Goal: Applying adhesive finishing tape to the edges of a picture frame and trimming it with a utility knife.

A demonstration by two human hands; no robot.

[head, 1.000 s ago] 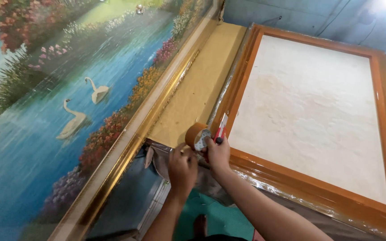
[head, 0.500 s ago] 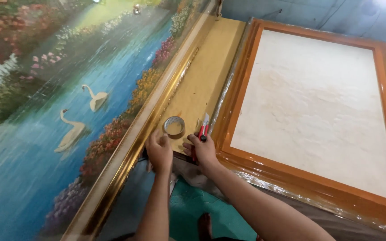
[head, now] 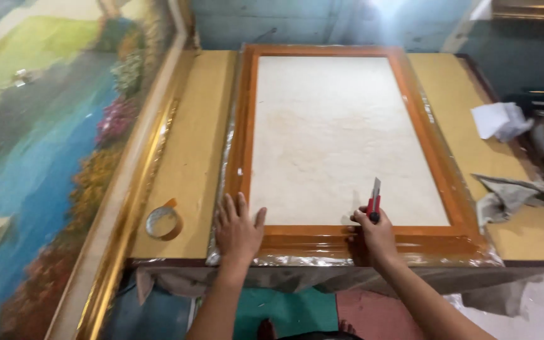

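Red cutter (head: 373,204) gripped in right hand (head: 378,234), handle hidden; left hand (head: 238,228) spread flat on frame (head: 322,238).

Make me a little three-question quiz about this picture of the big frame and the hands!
1. True or false: the right hand holds a red-handled utility knife.
2. Where does the left hand rest?
A) on the orange wooden picture frame wrapped in clear plastic
B) on the clear tape roll
3. Fill in: the tape roll lies on the tan ____.

Key: 1 true; 2 A; 3 board.
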